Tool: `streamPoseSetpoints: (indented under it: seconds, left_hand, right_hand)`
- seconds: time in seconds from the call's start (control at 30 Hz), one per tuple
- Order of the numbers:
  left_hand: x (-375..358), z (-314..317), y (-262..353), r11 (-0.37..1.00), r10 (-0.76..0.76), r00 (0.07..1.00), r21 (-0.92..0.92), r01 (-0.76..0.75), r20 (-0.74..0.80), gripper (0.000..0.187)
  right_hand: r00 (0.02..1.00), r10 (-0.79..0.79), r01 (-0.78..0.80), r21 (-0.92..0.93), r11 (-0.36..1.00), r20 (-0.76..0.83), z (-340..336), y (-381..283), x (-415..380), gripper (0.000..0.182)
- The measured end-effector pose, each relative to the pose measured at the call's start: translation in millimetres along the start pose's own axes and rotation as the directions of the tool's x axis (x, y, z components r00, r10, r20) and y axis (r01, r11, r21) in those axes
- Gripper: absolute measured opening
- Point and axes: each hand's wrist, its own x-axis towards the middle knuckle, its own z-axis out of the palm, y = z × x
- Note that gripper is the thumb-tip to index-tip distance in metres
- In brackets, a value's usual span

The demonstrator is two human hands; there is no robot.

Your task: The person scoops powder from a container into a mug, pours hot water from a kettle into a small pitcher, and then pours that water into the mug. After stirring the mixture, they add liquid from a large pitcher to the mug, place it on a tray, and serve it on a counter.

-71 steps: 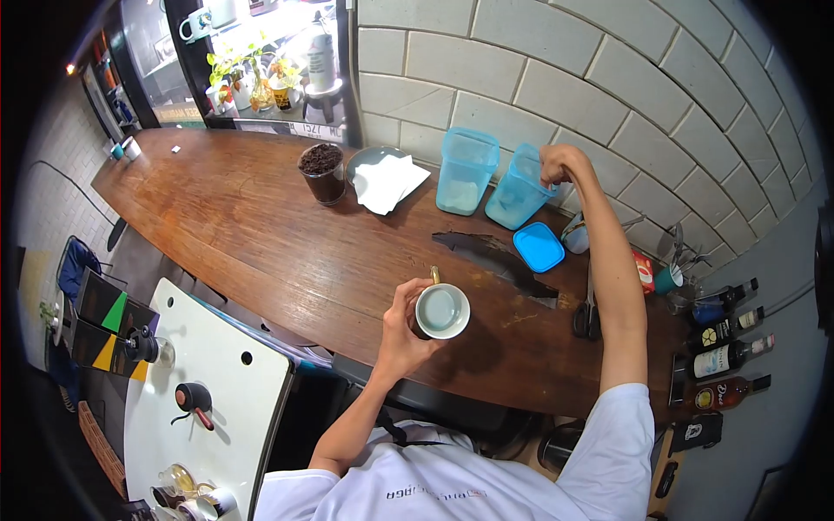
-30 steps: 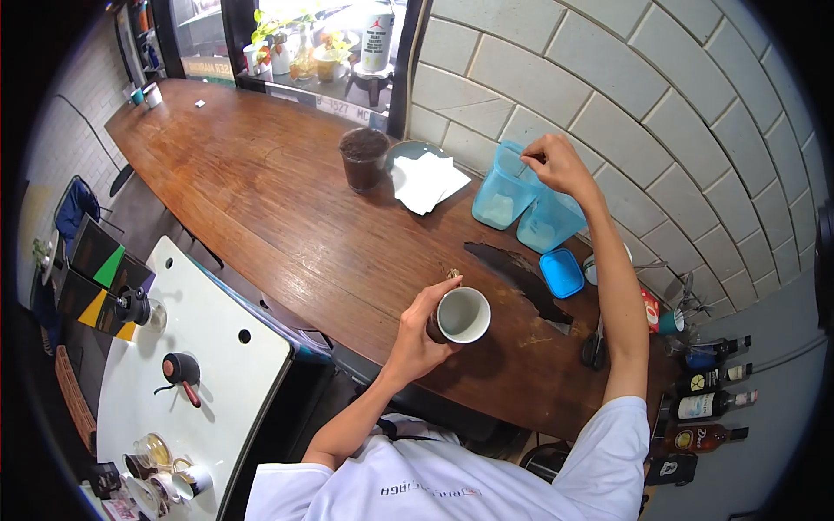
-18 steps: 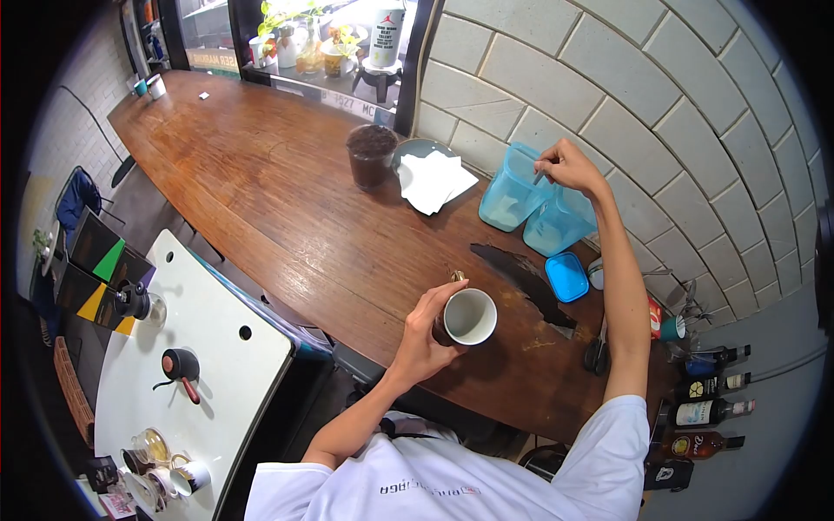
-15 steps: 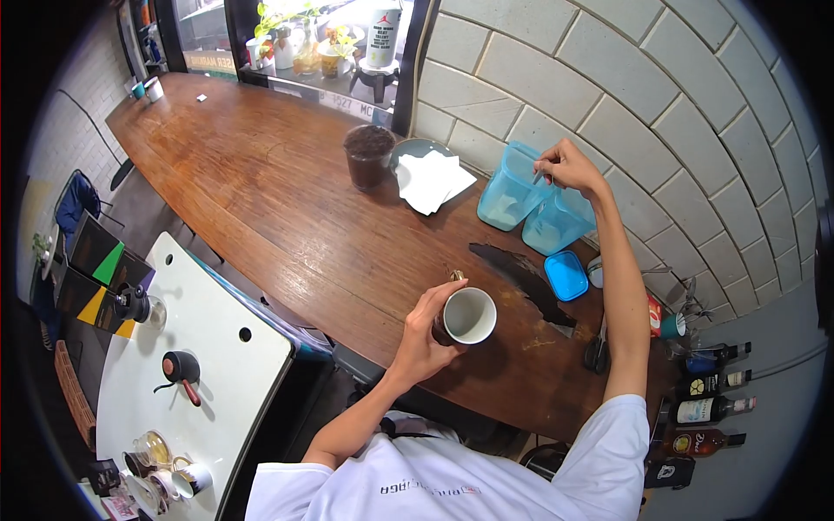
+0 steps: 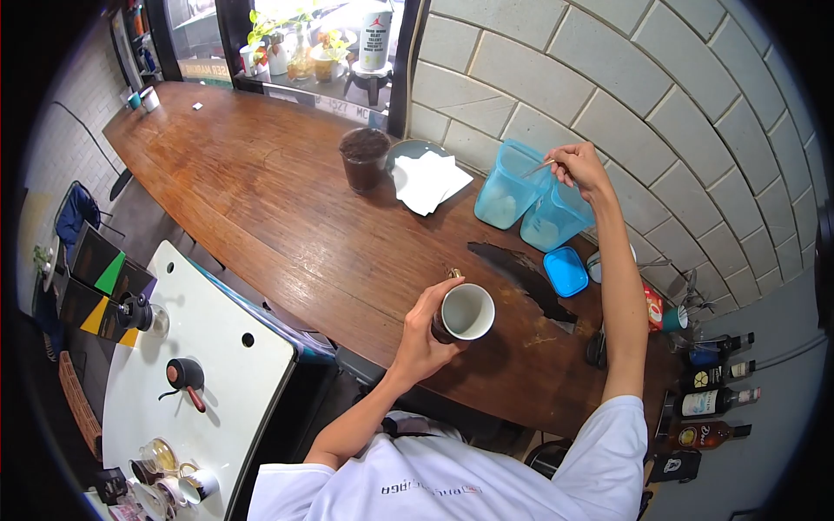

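The left hand (image 5: 423, 340) keeps its grip around a mug (image 5: 470, 311) at the table's (image 5: 261, 200) near edge; the right hand (image 5: 579, 168) pinches a thin utensil (image 5: 536, 169) over the left blue tub (image 5: 499, 198). Scooping seems in hand; the next move calls for a steady, level utensil.

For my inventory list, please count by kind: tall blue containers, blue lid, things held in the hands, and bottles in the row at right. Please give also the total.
Tall blue containers: 2
Blue lid: 1
Mug in the left hand: 1
Thin utensil in the right hand: 1
Bottles: 4
Total: 9
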Motion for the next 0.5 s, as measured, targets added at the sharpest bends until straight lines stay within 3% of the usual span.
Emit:
streamPoseSetpoints:
  seconds: [0.33, 0.5]
  left_hand:
    - [3.5, 1.7, -2.9, 0.999, 0.008, 1.0, 0.044, -0.009, 0.014, 0.075]
    - [4.6, 2.6, -7.2, 0.996, 0.015, 1.0, 0.085, -0.016, 0.017, 0.078]
  right_hand:
    - [0.977, 0.081, -0.027, 0.261, 0.965, -0.199, -28.5, 12.8, -23.7, 0.015]
    - [0.972, 0.068, 0.023, 0.379, 0.925, -0.224, -47.1, 21.6, -38.8, 0.017]
